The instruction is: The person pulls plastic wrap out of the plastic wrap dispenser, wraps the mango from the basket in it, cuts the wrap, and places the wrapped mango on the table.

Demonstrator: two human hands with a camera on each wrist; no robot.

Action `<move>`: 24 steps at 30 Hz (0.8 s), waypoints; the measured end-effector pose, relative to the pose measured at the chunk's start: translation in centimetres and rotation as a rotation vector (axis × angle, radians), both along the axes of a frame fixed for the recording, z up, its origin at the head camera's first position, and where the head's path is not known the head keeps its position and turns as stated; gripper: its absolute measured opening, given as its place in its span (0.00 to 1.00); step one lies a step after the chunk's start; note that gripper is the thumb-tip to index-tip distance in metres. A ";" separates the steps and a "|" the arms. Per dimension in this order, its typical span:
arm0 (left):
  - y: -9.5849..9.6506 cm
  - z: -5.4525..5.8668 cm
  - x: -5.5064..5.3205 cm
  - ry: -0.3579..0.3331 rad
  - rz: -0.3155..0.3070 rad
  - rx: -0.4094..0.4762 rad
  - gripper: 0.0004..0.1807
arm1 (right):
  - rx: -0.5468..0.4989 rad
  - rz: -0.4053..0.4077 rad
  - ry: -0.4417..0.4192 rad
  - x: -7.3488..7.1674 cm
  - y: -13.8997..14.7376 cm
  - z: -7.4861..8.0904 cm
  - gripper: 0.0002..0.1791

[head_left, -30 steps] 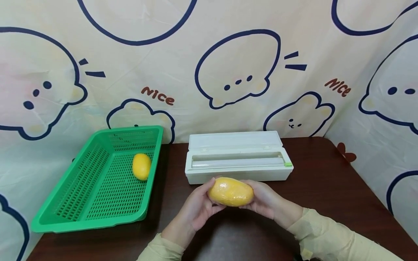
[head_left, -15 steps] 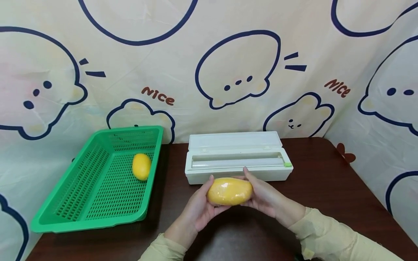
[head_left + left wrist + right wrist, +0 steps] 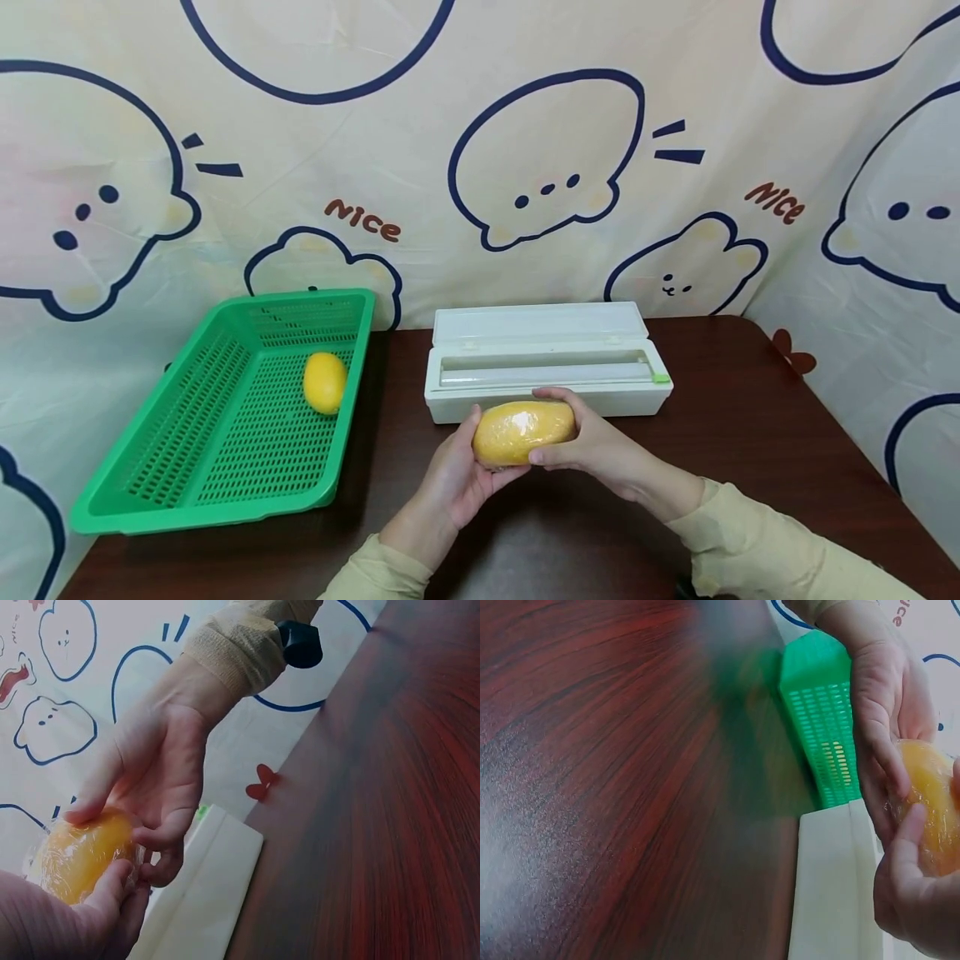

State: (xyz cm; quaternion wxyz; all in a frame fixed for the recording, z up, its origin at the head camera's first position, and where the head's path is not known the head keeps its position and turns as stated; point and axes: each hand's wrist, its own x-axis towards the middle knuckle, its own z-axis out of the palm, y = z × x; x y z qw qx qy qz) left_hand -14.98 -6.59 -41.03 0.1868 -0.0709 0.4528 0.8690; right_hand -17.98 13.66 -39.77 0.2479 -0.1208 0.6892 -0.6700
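A yellow mango [image 3: 513, 433] wrapped in shiny cling film is held in the air between both hands, in front of the white box. My left hand [image 3: 456, 485] grips its left end, thumb along the near left side and fingers beneath. At the other end my right hand [image 3: 603, 450] holds it, thumb on the near face and fingers over the far top. Wrinkled film shows on the mango [image 3: 90, 855] in the left wrist view. Behind, the white cling film box [image 3: 547, 400] stands with its lid raised and a film roll [image 3: 543, 374] inside.
A green perforated basket [image 3: 341, 450] stands at the left of the dark wooden table [image 3: 750, 417]. One yellow fruit [image 3: 325, 383] lies against its right side. A patterned cloth [image 3: 525, 275] hangs behind the table.
The right hand has shifted its hold: its thumb has come to the near face and its fingers over the top. The mango has turned slightly and moved a little left.
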 end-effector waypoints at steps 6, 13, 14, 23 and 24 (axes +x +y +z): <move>-0.1 0.0 0.1 -0.025 -0.015 -0.001 0.34 | 0.059 -0.024 0.081 0.1 -0.1 -0.1 0.45; -0.2 0.0 -0.1 0.012 -0.072 -0.018 0.37 | 0.111 -0.069 0.114 0.1 -0.1 0.0 0.44; -0.1 0.0 -0.2 0.012 -0.074 -0.020 0.35 | 0.111 -0.071 0.105 0.1 -0.1 -0.1 0.44; 0.1 0.1 -0.4 0.046 -0.086 -0.036 0.29 | -0.004 0.016 -0.018 -0.5 0.6 -0.5 0.37; 0.1 0.0 -0.4 0.048 -0.090 -0.040 0.29 | -0.011 0.027 -0.026 -0.5 0.7 -0.6 0.36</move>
